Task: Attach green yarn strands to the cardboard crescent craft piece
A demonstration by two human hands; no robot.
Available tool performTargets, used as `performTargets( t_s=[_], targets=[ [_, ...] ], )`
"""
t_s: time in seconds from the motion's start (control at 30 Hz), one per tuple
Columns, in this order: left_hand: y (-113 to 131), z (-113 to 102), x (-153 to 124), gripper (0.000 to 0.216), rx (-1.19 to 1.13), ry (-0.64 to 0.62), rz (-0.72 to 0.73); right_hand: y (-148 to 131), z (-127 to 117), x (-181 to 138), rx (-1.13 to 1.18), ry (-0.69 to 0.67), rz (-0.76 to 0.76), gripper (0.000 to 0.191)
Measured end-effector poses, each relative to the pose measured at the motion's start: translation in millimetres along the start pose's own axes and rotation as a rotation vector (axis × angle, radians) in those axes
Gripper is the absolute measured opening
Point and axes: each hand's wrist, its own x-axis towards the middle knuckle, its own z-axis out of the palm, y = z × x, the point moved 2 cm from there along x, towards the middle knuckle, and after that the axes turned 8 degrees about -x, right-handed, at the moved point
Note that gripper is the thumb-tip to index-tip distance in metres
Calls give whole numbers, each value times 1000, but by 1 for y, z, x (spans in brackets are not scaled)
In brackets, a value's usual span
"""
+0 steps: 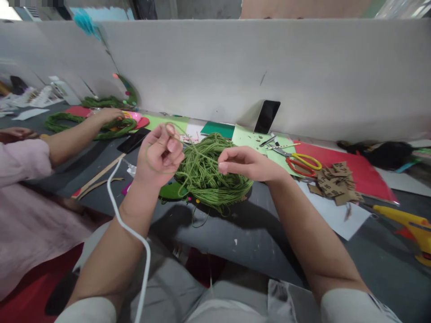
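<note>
Head view. Your left hand [161, 154] pinches a loop of green cord [208, 172]. Your right hand [247, 163] pinches a strand above the tangle, which lies on the tabletop [256, 237] between your forearms.

Right of it:
- scissors [303, 163] (one yellow handle, one red)
- cardboard pieces [336, 181] with dark marks too small to read
- a yellow glue gun [411, 224]

A phone [267, 116] leans on the partition [303, 67] behind. Left, a co-worker's hand [107, 115] rests on a green wreath [60, 117]. A white cable [134, 234] crosses your left forearm.

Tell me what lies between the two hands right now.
In the head view, the green cord tangle fills the gap between left hand and right hand, heaped on the grey table; one strand rises into the left hand.
</note>
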Motion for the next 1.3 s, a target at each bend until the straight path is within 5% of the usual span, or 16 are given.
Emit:
performTargets(
  t_s=[0.17, 0.33, 0.5, 0.7, 0.77, 0.9, 1.03, 1.17, 1.3],
  targets=[
    [-38, 4, -4, 43, 239, -271, -163, -25, 5, -3, 143, 429, -140, 27],
    [-54, 31, -19, 30, 641, -540, -207, -57, 26, -6, 66, 502, -159, 26],
    [-42, 32, -15, 36, 630, -371, -73, -41, 11, -6, -21, 545, -74, 31],
    [-13, 18, -8, 36, 202, -115, 110, -1, 5, 3, -118, 24, 5, 35],
    [-5, 15, -5, 33, 111, -72, 152, -2, 10, 5, -159, -35, -7, 30],
    [-10, 9, 0, 35, 120, -99, 54, -18, 12, 4, -110, 247, -102, 26],
    [-32, 15, -7, 34, 357, -394, -198, -40, 16, -2, -49, 479, -201, 23],
    [-38, 26, -14, 38, 625, -533, -181, -51, 23, -5, -67, 480, -248, 19],
    [-26, 25, -12, 44, 576, -367, 8, -36, 18, -1, -81, 412, -193, 22]
  ],
)
